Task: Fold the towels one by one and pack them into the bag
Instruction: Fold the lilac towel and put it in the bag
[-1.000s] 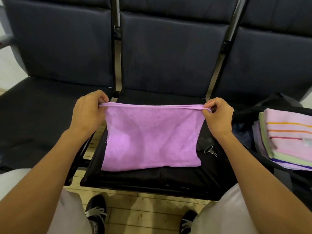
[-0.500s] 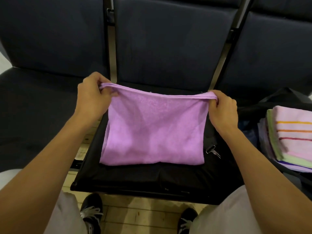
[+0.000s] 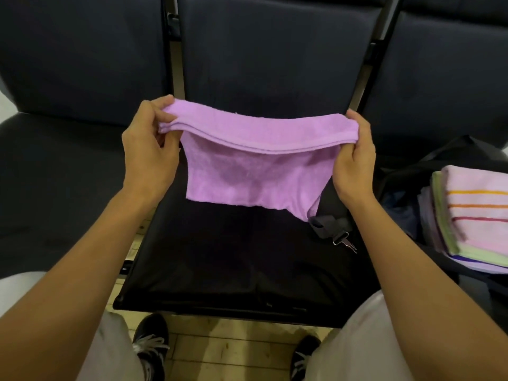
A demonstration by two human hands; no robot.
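Head view: the left hand (image 3: 149, 149) pinches the left end of the towel (image 3: 255, 163), thumb in front and fingers curled behind the layered top edge, while the right hand (image 3: 354, 158) grips the right end the same way, fingers wrapped over the doubled hem. Between them the top edge sags a little, and the rest of the lilac cloth hangs free above the middle seat (image 3: 233, 265), its lower right corner drooping toward a strap clip (image 3: 342, 237) that lies on the seat's right side. Several layers show at the held edge, so the towel looks already folded at least once; I judge the step in hand to be a further fold or the carry of this piece. To the right of the seat the bag (image 3: 398, 188) sits open, dark, with a stack (image 3: 472, 218) of folded towels, pale pink with coloured stripes on top, resting in or on it; which, I cannot tell. The next move likely calls for keeping both corners level so the layers do not slip, closing the fold, then swinging the towel right of the seat and laying it flat on the stack.
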